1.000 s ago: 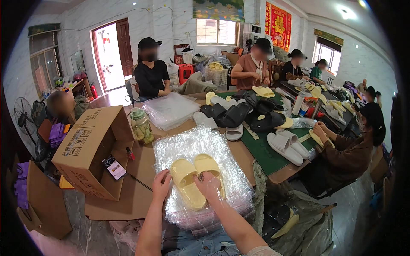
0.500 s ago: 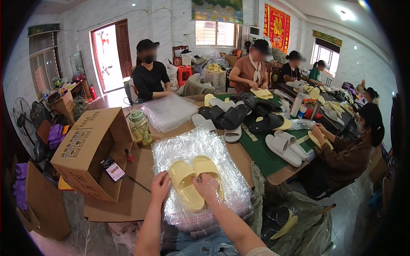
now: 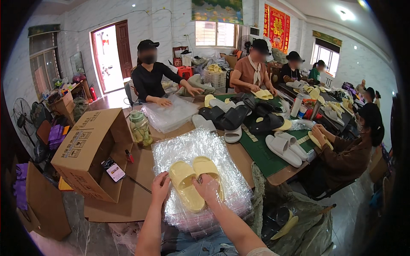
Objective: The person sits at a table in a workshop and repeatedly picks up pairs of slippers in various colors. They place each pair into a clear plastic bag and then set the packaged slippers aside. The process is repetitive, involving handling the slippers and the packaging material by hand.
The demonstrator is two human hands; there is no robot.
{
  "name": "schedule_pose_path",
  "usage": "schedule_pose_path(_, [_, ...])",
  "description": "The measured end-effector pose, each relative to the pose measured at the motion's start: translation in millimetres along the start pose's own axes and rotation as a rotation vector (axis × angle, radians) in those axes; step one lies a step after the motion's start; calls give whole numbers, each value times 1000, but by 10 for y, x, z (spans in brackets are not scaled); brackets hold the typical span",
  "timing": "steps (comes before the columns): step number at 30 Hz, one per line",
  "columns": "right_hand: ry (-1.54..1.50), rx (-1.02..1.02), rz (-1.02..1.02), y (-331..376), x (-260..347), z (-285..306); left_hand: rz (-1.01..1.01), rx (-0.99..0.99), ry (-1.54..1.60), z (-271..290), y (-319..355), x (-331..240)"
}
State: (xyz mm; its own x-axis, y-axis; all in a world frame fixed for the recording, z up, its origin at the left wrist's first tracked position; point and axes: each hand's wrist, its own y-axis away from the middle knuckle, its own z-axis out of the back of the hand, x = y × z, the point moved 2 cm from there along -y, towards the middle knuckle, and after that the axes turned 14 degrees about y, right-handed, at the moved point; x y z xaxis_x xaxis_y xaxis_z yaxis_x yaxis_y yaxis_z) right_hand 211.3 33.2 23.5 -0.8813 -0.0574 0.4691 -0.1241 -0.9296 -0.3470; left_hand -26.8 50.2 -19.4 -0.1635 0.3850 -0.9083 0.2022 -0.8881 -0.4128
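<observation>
A pair of pale yellow slide slippers (image 3: pixel 191 199) lies side by side on a stack of clear plastic bags (image 3: pixel 179 147) at the table's near edge. My right hand (image 3: pixel 206 187) grips the right slipper (image 3: pixel 206 165) at its strap opening, the thumb toward the inner side. Shiny clear film seems to lie over part of this hand and slipper. At the outer edge of the left slipper, my left hand (image 3: pixel 160 186) has its fingers bent together, seemingly pinching the film's edge. The tips are hard to make out.
To the left stand an open cardboard box (image 3: pixel 87 149), a phone (image 3: pixel 113 170) and a jar (image 3: pixel 140 128). Black, grey and yellow slippers (image 3: pixel 230 115) are heaped ahead. Across the table a co-worker (image 3: pixel 149 81) handles more clear bags (image 3: pixel 168 115); others sit to the right.
My hands and the yellow slippers have hardly moved. The co-worker in black across the table has stretched an arm out to the right over the clear bags.
</observation>
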Motion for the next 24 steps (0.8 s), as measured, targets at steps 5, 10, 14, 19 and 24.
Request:
schedule_pose_path(5, [45, 98, 1, -7, 43, 58, -9, -1, -52, 2, 17, -81])
schedule_pose_path(10, [19, 18, 10, -4, -14, -52, -41, 25, -74, 20, -1, 4])
schedule_pose_path(14, [13, -2, 25, -16, -32, -74, -8, 29, -74, 13, 0, -67])
schedule_pose_path(19, [3, -9, 28, -2, -2, -60, -23, 20, -84, 32, 18, -58])
schedule_pose_path(24, [-14, -22, 32, 4, 1, -33, -6, 8, -63, 17, 14, -116])
